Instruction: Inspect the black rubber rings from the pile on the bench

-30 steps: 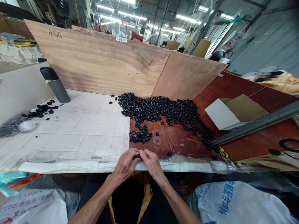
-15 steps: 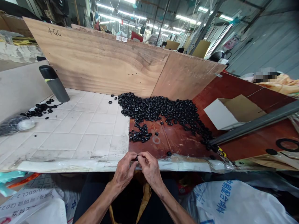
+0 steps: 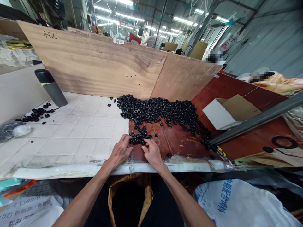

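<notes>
My left hand [image 3: 120,148] reaches over the edge of the white-topped surface, its fingertips at the left side of a small cluster of black ring-like parts [image 3: 139,138]. Across from it, my right hand [image 3: 152,152] touches or nearly touches the cluster's right side with its forefinger, thumb held apart. Both hands look open, and I see nothing held in either. Behind the cluster spreads a large heap of the same small black parts [image 3: 161,110], lying against the wooden board. A single black part [image 3: 169,155] lies right of my right hand.
A plywood board [image 3: 94,66] closes off the back. To the left stand a grey bottle [image 3: 56,93] and loose black pieces [image 3: 35,114]. An open white box [image 3: 219,115] and a slanting metal bar [image 3: 255,119] are at right. Below the edge hangs an open brown bag [image 3: 111,197].
My hands were together at the table edge, pinching a small black part. Now they have separated and moved forward to the small cluster; that part is no longer visible between them.
</notes>
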Motion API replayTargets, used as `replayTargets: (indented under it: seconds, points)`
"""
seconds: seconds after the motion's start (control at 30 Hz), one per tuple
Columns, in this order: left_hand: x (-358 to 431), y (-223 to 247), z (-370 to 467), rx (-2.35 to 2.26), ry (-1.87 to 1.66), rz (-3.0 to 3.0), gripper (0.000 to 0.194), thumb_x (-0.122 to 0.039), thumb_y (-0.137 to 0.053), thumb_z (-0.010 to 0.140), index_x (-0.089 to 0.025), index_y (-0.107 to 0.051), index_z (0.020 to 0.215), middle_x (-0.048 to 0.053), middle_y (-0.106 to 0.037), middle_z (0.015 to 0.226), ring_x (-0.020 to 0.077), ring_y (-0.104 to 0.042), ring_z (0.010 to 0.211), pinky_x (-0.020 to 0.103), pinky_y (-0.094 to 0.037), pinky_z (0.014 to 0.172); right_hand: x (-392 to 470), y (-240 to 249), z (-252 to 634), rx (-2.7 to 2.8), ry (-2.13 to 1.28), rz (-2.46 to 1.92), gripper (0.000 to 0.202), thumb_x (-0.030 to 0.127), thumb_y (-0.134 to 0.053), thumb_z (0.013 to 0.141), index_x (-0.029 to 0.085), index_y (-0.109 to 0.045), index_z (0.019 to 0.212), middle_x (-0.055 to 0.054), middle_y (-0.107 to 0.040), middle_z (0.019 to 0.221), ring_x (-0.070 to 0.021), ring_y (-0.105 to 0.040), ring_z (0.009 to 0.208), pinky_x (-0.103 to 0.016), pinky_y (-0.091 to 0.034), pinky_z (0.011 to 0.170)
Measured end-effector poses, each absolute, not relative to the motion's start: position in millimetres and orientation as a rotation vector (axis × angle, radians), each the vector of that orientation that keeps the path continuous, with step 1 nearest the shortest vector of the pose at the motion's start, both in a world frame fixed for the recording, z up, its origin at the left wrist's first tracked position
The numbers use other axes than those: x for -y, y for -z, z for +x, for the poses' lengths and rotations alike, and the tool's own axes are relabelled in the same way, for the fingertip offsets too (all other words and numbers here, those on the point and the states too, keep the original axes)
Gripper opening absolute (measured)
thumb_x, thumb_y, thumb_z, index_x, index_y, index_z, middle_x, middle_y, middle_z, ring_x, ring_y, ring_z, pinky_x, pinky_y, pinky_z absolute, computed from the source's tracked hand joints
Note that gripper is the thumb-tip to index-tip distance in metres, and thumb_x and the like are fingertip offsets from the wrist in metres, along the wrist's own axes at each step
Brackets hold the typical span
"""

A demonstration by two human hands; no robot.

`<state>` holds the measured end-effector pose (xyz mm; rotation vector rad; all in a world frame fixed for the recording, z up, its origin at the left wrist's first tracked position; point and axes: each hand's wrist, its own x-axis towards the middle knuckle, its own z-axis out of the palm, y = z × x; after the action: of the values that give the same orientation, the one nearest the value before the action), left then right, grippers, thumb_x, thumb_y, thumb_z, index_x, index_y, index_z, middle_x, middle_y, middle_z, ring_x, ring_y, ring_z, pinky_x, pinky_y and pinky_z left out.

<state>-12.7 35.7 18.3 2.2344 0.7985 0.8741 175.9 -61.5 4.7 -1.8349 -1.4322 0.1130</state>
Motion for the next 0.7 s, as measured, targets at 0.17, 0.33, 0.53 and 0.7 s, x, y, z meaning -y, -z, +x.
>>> replayTargets:
  seconds: [0.17,0.33,0.53,0.7]
  points:
    - [-52.7,-1.3,-1.9,-0.796,-0.838,2.255,0.023,-0.01,-0.062,0.083,-0.023,-0.067,0.101,0.003,-0.068,0.094,0.0208,-0.068,0.086,0.034,-0.055,0.083,47.7,2.7,169.5,1.496,-0.057,-1.964,0.009,0.018,-0.063,0.086,0.019,-0.066,0.094,-0.008,-0.062,0.094,-0.0236,-0.063,0.086,-0.032,-0.051,0.077]
    - [-41.5,2.5,-21.6,-0.835,-0.801,1.798,0.017,-0.027,-0.071,0.085,-0.021,-0.07,0.101,0.001,-0.074,0.088,0.0179,-0.069,0.078,0.029,-0.055,0.074,54.1,6.4,165.0,1.619,-0.128,-1.765,0.017,0.017,-0.062,0.088,0.019,-0.065,0.105,-0.009,-0.064,0.103,-0.0238,-0.064,0.092,-0.032,-0.051,0.083]
    - [-33.2,-14.3,-27.5,-0.632,-0.729,1.177,0.034,-0.031,-0.083,0.077,-0.016,-0.067,0.103,0.006,-0.078,0.097,0.0182,-0.074,0.088,0.029,-0.057,0.082,54.9,9.5,167.3,1.664,-0.172,-1.547,0.011,0.014,-0.053,0.091,0.021,-0.059,0.085,-0.006,-0.063,0.089,-0.0207,-0.062,0.084,-0.03,-0.051,0.078]
    - [-31.0,-17.6,-26.7,-0.617,-0.765,1.063,0.039,-0.025,-0.089,0.07,-0.015,-0.071,0.102,0.005,-0.078,0.098,0.018,-0.074,0.092,0.028,-0.056,0.088,57.5,5.3,168.0,1.583,-0.21,-1.575,0.007,0.014,-0.056,0.089,0.02,-0.061,0.09,-0.004,-0.061,0.085,-0.0173,-0.057,0.068,-0.028,-0.049,0.065]
